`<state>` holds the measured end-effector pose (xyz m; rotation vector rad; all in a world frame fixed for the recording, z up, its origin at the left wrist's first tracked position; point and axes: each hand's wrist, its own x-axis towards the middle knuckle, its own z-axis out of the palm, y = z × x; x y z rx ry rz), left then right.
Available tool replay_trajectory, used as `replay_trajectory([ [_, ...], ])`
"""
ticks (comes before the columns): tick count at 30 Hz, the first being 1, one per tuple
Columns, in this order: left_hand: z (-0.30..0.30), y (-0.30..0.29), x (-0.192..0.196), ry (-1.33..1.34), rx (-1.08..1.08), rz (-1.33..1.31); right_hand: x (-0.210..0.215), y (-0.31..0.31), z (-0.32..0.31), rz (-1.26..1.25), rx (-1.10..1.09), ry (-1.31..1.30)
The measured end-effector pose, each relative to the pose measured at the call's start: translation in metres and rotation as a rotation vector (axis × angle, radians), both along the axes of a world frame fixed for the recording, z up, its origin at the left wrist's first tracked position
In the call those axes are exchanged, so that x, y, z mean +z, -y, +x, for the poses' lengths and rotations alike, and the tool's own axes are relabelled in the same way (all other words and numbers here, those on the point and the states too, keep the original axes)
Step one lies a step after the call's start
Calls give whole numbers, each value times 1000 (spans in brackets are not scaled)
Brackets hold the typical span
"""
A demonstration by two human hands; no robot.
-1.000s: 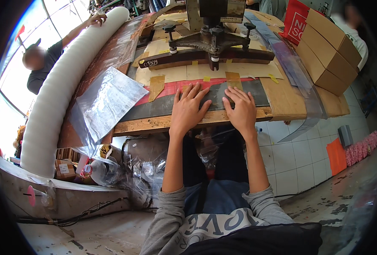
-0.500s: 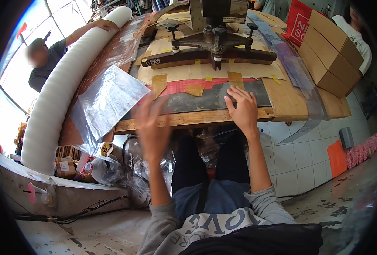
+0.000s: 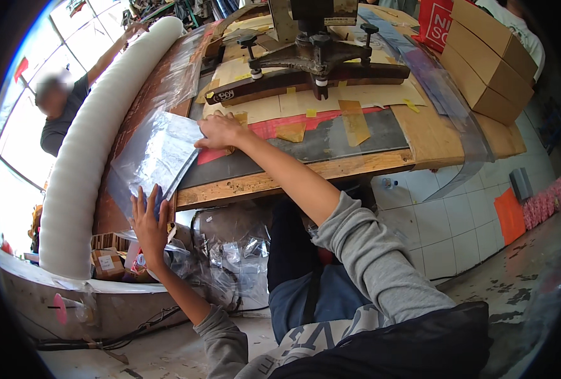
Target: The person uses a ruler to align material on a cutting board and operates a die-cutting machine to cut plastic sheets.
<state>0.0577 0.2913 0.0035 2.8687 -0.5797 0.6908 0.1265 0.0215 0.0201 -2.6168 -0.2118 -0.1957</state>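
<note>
Plastic sheet [image 3: 157,155] hangs off the left corner of the wooden worktop [image 3: 305,174]; judging by this, I'm only at the gathering stage, with nothing lifted clear. Nearest me, my left hand [image 3: 149,221] presses flat-fingered, spread, against its lower edge, not closed around it. Farther on, my right hand [image 3: 220,131] rests fingers curled on the sheet's top corner, pinning rather than pinching. Beyond stands the black press [image 3: 312,54].

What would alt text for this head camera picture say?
A seated person's left hand and right hand rest on a clear plastic sheet at the edge of a wooden workbench, beside a long white foam roll.
</note>
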Motion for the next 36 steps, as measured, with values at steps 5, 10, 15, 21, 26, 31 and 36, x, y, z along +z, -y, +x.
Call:
replay_trajectory([
  [5,11,-6,-2,55,-80,-19,13,-5,18,195,-68,-154],
  [10,5,-18,2,16,-121,-90,4,-22,34,896,-260,-232],
  [15,7,-21,6,-46,-134,-93,1,-24,20,1593,-4,-475],
  [21,24,-46,20,-167,-168,-68,15,-22,-5,1457,108,-409],
  [26,43,-58,38,-515,-247,-377,57,6,-114,1400,186,-75],
  [31,66,-73,14,-582,-258,-226,77,67,-224,1358,160,68],
  [36,42,-62,10,-309,-191,-50,84,116,-348,1409,-35,244],
])
